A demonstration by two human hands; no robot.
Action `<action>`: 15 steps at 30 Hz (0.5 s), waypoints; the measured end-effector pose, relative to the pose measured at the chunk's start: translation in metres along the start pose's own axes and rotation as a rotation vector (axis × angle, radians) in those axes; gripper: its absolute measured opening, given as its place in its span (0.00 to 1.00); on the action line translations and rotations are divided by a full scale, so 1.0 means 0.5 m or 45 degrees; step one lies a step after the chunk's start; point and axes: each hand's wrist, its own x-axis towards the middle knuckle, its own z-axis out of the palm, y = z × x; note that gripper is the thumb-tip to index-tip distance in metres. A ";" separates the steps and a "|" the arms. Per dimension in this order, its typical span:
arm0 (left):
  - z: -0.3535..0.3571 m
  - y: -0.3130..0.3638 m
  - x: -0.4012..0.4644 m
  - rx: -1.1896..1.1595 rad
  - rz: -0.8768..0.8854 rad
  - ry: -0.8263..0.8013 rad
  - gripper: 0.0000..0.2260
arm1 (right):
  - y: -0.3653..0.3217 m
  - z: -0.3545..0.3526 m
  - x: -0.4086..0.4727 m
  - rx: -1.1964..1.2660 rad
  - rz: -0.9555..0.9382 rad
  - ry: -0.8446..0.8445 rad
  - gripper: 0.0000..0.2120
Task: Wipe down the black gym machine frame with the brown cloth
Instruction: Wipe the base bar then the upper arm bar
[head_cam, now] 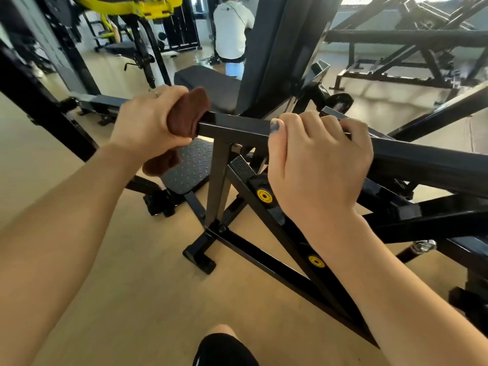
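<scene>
The brown cloth is gripped by the left hand against the black frame bar, which the right hand grasps.

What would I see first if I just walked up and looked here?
First, two hands on a black bar in the middle: the left hand wraps a brown cloth around its end, the right hand grips it bare. Then the yellow caps on the slanted strut below.
</scene>
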 end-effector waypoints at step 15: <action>0.038 -0.048 0.020 -0.057 0.344 0.139 0.26 | -0.134 0.127 0.050 -0.093 -0.181 0.010 0.28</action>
